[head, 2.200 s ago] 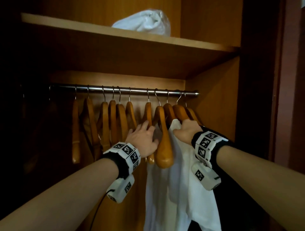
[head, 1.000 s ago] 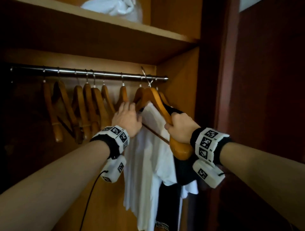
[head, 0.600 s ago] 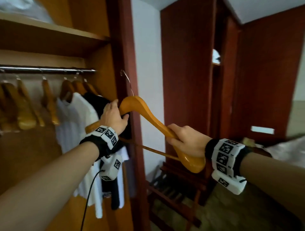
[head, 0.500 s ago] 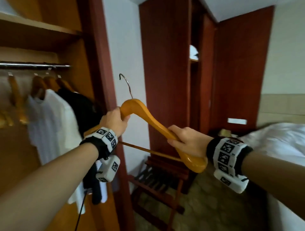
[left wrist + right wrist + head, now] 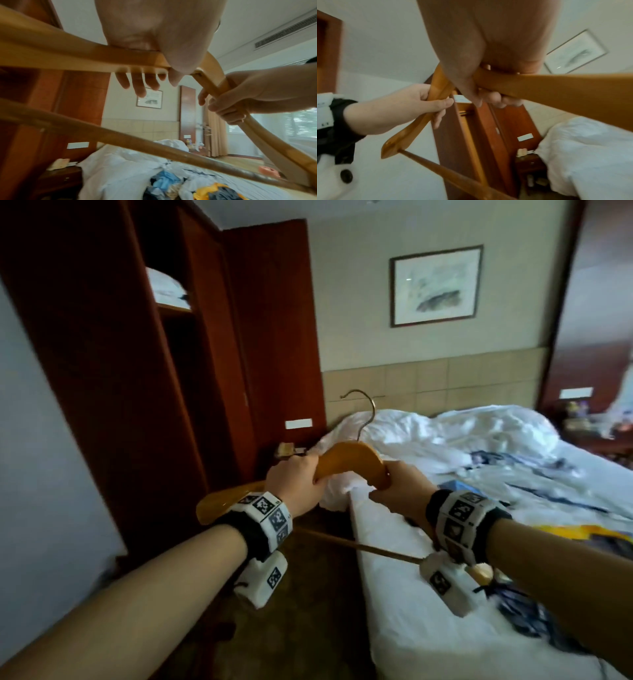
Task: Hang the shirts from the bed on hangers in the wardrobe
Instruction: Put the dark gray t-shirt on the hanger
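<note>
Because a shirt must be threaded on next, we carry the wooden hanger by both shoulders: our left hand wrapped round one arm, our right hand curled round the other, its hook free above our fingers. Beyond our fingertips, the crumpled shirts lie on the bed.
</note>
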A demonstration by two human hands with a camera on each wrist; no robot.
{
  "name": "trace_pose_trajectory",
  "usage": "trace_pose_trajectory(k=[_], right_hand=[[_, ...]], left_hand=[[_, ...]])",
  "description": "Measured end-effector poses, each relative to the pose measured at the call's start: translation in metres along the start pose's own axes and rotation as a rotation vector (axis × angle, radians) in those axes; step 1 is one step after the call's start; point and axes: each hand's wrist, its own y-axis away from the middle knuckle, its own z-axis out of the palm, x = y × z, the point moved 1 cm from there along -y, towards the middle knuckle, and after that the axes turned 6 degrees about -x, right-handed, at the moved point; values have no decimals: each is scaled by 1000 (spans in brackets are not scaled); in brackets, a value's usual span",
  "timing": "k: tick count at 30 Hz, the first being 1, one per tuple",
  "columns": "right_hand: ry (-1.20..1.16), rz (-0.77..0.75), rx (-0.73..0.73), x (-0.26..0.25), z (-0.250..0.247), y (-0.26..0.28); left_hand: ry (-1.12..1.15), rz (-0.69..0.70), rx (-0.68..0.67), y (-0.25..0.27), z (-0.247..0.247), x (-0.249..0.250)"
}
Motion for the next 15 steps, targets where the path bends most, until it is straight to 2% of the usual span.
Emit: trace_pose_trajectory(k=[4, 9, 15], right_hand=[[-5, 166, 127, 94, -31, -1], [42, 383, 283, 197, -64, -23], [89, 584, 289, 302, -84, -51]], left_hand=[[100, 152, -55, -60, 61, 71], [282, 252, -146, -138, 148, 146], [376, 367, -279, -215, 235, 214]])
